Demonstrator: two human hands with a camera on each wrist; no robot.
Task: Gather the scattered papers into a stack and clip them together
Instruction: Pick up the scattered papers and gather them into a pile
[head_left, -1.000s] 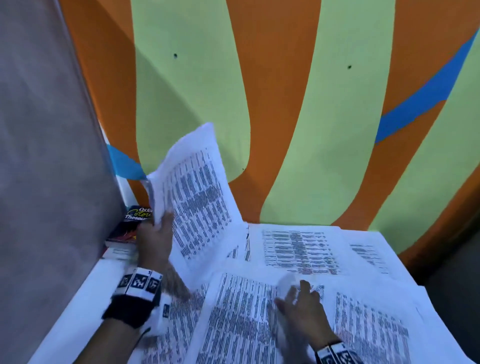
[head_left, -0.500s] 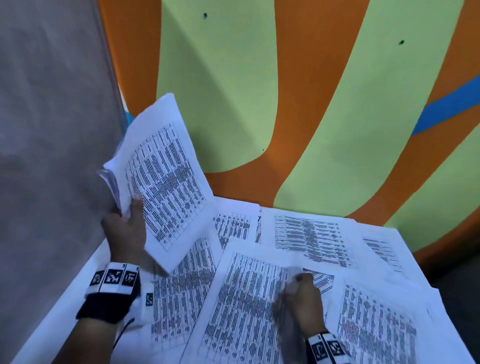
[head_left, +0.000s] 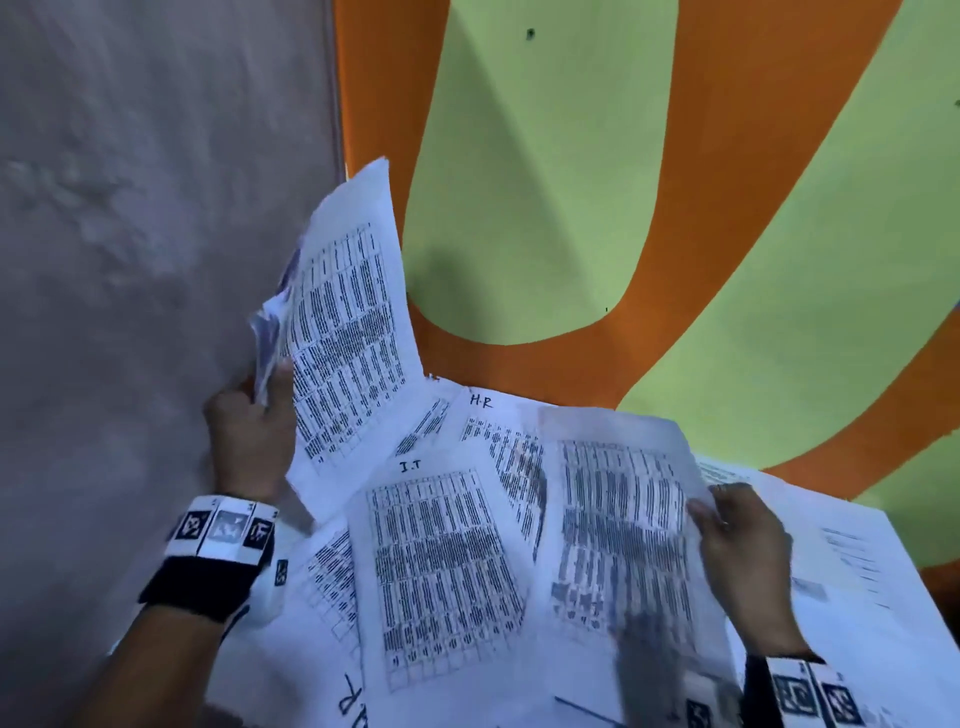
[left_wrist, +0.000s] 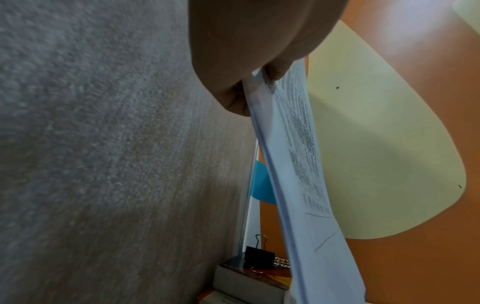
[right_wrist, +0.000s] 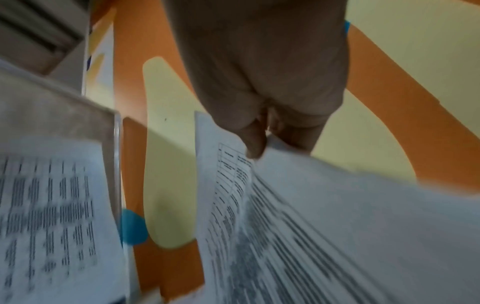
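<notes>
My left hand (head_left: 254, 431) holds a small bundle of printed sheets (head_left: 348, 332) upright above the table's left side; in the left wrist view the thumb and fingers pinch the bundle (left_wrist: 293, 156) at its edge. My right hand (head_left: 737, 545) pinches the right edge of one printed sheet (head_left: 623, 525), lifted and blurred; the right wrist view shows that lifted sheet (right_wrist: 324, 216) between thumb and fingers. More printed sheets, one marked "I.T" (head_left: 441, 566) and one marked "H.R" (head_left: 493, 426), lie overlapping on the table. A black binder clip (left_wrist: 259, 260) stands on a book at the left wall.
A grey fabric partition (head_left: 145, 260) closes the left side. An orange and green painted wall (head_left: 649, 208) stands right behind the table. The book (left_wrist: 257, 277) under the clip lies in the back left corner. Further sheets (head_left: 852, 561) cover the table's right side.
My right hand went from resting on a flat sheet to pinching its right edge and lifting it. The left hand kept its bundle raised, and it tilted more upright.
</notes>
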